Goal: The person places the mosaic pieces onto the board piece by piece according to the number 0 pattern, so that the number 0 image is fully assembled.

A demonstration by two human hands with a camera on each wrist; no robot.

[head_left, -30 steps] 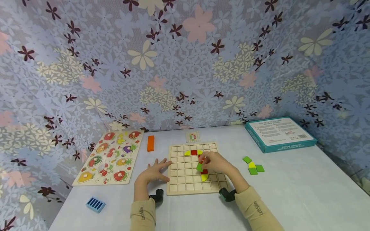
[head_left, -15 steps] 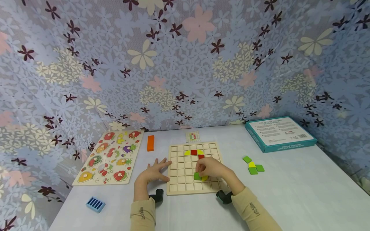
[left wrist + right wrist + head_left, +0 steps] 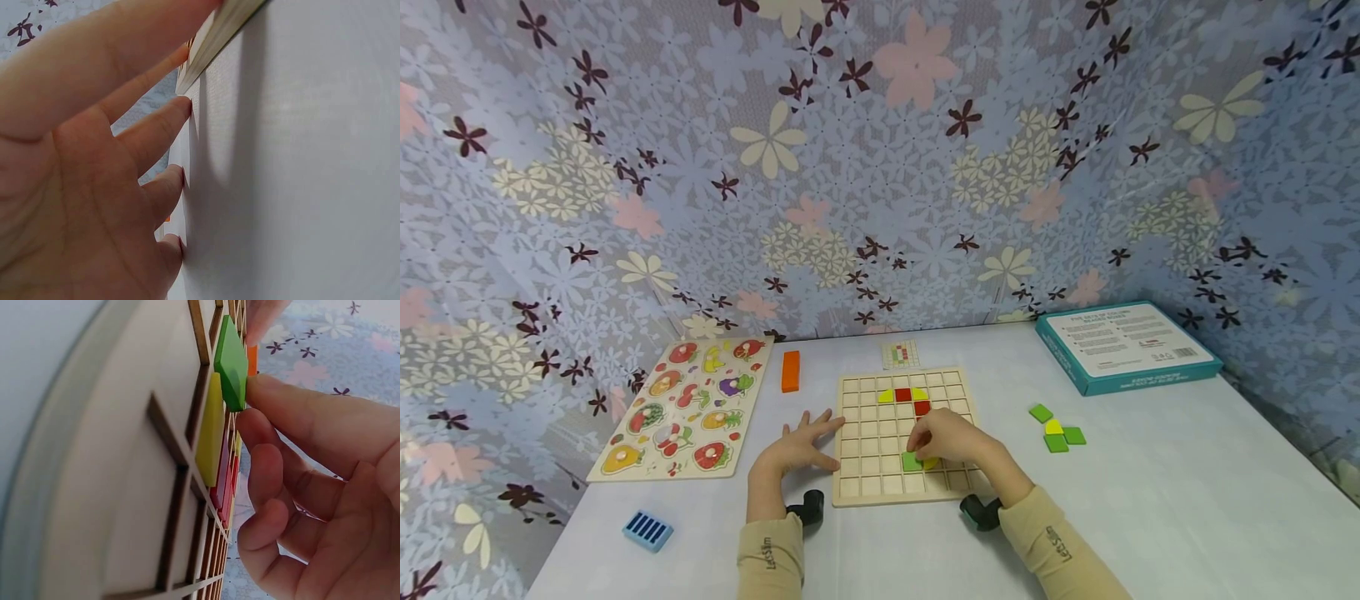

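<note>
Change: green tile lower and flatter than half a second ago, now down against a cell in the near part of the grid board; right hand shifted slightly nearer with it.
Right hand: over the board's near-right area, fingers curled, fingertip pressed to the green tile's edge (thumb contact hidden, so a full pinch cannot be confirmed from the wrist view).
Green tile: tilted, one edge raised above the grid in the right wrist view, just left of a yellow piece.
Left hand: flat on the white table, fingers spread and straight, fingertips touching the board's left edge; holds nothing.
Board: wooden grid, with yellow and red pieces in a far row and another red piece just below them.
Right side: loose green and yellow tiles, well apart from the board; teal box farther back.
Left side: fruit puzzle, orange block, blue ridged piece at the near edge.
Far of board: small pattern card.
</note>
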